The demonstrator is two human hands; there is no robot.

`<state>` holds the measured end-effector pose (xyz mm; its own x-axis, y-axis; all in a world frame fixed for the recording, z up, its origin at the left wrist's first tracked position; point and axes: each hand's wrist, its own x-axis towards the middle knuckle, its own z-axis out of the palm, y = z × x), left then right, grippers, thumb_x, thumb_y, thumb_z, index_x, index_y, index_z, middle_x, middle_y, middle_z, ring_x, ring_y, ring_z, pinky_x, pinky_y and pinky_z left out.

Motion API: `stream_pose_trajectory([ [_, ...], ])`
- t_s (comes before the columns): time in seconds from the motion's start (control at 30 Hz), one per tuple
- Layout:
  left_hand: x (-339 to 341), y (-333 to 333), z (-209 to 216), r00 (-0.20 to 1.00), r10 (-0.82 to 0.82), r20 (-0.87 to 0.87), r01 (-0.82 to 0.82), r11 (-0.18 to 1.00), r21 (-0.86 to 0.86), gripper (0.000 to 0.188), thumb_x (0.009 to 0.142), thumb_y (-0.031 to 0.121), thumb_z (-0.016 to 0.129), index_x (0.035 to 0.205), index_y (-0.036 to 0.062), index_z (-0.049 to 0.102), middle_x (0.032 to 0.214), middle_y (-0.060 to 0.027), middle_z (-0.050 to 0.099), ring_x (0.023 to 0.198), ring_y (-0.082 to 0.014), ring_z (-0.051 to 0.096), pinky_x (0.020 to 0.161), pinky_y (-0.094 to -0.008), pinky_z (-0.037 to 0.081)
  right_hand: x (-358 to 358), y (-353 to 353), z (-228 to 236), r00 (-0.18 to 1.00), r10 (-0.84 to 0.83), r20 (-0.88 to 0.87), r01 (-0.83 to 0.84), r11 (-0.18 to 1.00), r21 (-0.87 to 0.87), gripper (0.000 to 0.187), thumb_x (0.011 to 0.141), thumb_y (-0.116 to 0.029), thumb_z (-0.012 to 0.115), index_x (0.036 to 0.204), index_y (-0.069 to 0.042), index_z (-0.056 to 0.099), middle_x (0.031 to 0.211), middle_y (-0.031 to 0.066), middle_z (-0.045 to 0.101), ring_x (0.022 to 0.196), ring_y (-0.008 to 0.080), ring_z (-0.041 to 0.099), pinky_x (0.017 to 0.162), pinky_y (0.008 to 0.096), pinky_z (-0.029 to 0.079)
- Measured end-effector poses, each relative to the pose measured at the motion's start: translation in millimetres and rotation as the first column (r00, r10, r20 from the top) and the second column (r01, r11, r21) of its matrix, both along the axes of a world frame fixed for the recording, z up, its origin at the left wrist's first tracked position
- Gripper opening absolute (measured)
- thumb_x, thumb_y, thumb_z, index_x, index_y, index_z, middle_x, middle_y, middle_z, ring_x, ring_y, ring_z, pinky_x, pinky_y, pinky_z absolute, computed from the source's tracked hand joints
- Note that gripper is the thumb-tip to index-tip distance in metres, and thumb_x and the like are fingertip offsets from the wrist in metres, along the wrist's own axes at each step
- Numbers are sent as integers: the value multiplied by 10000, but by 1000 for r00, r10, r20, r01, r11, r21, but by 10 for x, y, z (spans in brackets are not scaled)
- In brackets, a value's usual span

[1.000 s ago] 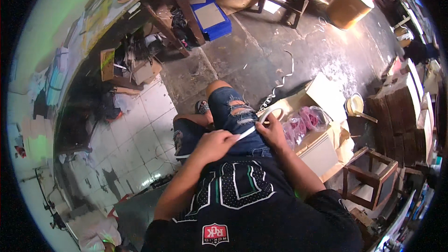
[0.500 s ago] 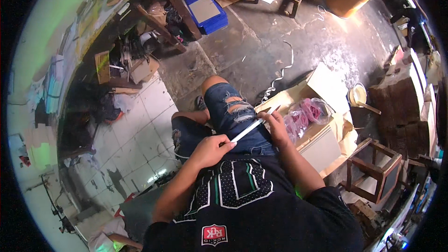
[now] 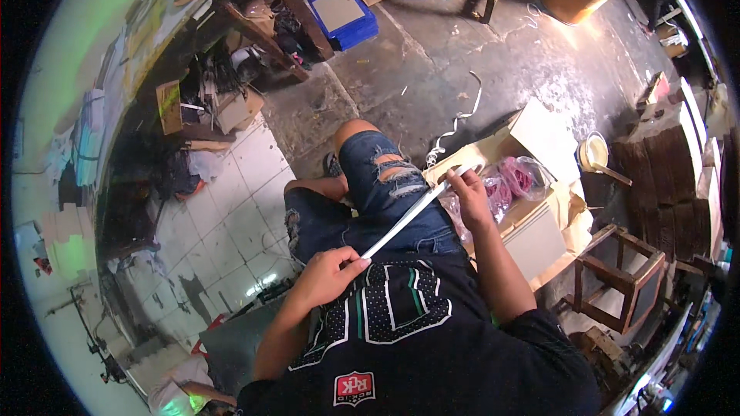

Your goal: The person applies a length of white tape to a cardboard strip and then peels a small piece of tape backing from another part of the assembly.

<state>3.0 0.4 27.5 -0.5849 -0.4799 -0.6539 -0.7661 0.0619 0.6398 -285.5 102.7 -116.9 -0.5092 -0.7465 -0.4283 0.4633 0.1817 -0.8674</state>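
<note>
A long, narrow white strip (image 3: 406, 219) stretches slantwise across my lap, over the torn denim shorts. At its lower end my left hand (image 3: 330, 273) is closed in a pinch, thumb over the strip. My right hand (image 3: 470, 199) grips the strip near its upper end, where a short pale piece curves past the fingertips. Beyond my knee, a curly white strip (image 3: 460, 125) trails over the floor; whether it joins the held one I cannot tell.
Beside my right arm lie brown paper and grey board sheets (image 3: 533, 243) with a clear bag of pink material (image 3: 515, 179). Further right are a tub (image 3: 593, 152) with a stick, a wooden stool frame (image 3: 620, 281) and stacked brown sheets (image 3: 664, 162). Blue-edged boards (image 3: 343, 11) lie ahead.
My hands have moved apart: the left down and to the left, the right slightly to the right. A longer stretch of the white strip now shows between them.
</note>
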Motion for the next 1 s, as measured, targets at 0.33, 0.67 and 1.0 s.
stream_pose_trajectory([
  [0.33,75,11,202,999,4,-50,-5,1000,-4,269,935,284,638,897,19,658,693,-44,634,644,-108,565,605,-298,457,136,-12,-68,997,82,-5,-82,996,-30,176,953,-196,643,1027,-38,620,918,-13,638,843,97,567,792,268,447],
  [0.67,170,58,342,999,12,-33,-13,999,-40,268,923,270,642,867,9,656,686,-147,637,598,-225,607,579,-347,462,236,-2,-153,990,119,-74,-119,993,2,247,940,-206,662,1063,0,604,952,23,657,883,113,589,812,282,470],
  [1.0,284,67,335,998,35,-55,-36,999,-12,270,957,279,605,877,23,641,678,-34,607,644,-105,546,610,-295,450,264,-2,-100,982,146,-122,-137,987,85,284,926,-201,670,1095,18,607,990,53,670,911,134,601,843,292,472],
])
